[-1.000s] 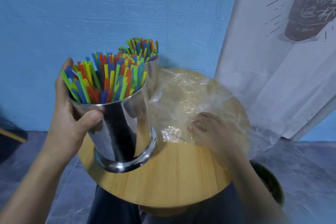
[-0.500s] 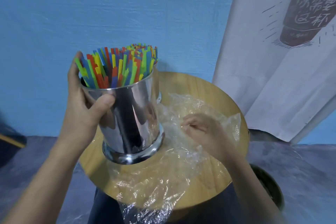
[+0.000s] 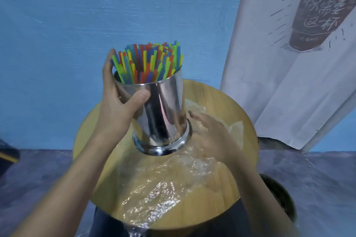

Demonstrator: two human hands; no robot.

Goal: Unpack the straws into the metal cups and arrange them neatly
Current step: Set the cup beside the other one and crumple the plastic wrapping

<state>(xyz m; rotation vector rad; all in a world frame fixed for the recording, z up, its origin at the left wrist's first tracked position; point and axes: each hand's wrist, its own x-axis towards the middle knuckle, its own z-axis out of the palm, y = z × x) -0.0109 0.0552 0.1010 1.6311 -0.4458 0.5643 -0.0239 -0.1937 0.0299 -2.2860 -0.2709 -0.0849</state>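
Note:
A shiny metal cup (image 3: 163,113) full of colourful straws (image 3: 150,61) is held tilted just above the round wooden table (image 3: 217,98). My left hand (image 3: 117,102) grips the cup near its rim, thumb on the front wall and fingers behind. My right hand (image 3: 210,132) lies blurred beside the cup's base, on the clear plastic wrapper (image 3: 163,188) that spreads across the table toward me. Whether its fingers pinch the film is unclear. A second cup of straws is hidden behind the held one.
A blue wall stands behind the table. A white banner (image 3: 300,63) with a dark cup drawing hangs at the right. A dark round bin (image 3: 279,196) sits on the floor below the table's right edge.
My left hand has carried the cup rightward toward the table's middle, hiding the second cup. My right hand has dragged the plastic wrapper toward the near edge and moved next to the cup's base.

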